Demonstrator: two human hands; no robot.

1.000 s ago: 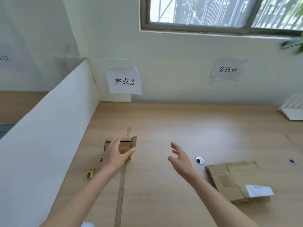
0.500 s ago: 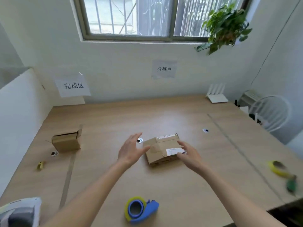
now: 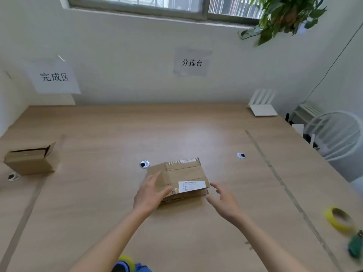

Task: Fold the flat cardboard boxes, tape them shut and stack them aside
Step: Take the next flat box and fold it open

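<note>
Blue and yellow, a tape dispenser (image 3: 125, 265) peeks in at the bottom edge of the view, nearer than the flattened cardboard box (image 3: 177, 178) that lies mid-table (image 3: 98, 213). That box is the landmark here: it lies flat, with old tape along its far flap and a white shipping label (image 3: 191, 186) on its near right corner. The left hand (image 3: 150, 195) rests on the box's near left part, fingers extended over the cardboard and thumb against the near edge. The right hand (image 3: 225, 203) hovers just right of the box with fingers spread and relaxed, holding nothing; whether it touches the box cannot be told. Far to the right of the box, at the table's edge, sits a yellow tape roll (image 3: 337, 219) with a blurred green object (image 3: 355, 247) nearer than it. Just beyond the box's left corner lies a small white disc with a black centre (image 3: 144, 164), and another one (image 3: 241, 155) lies beyond to its right. Well to the left of the box stands a small folded cardboard box (image 3: 30, 160), its top flap partly open. Behind the flattened box, on the wall, hang two paper signs (image 3: 191, 62), and a white router (image 3: 262, 106) stands at the table's far right corner.
</note>
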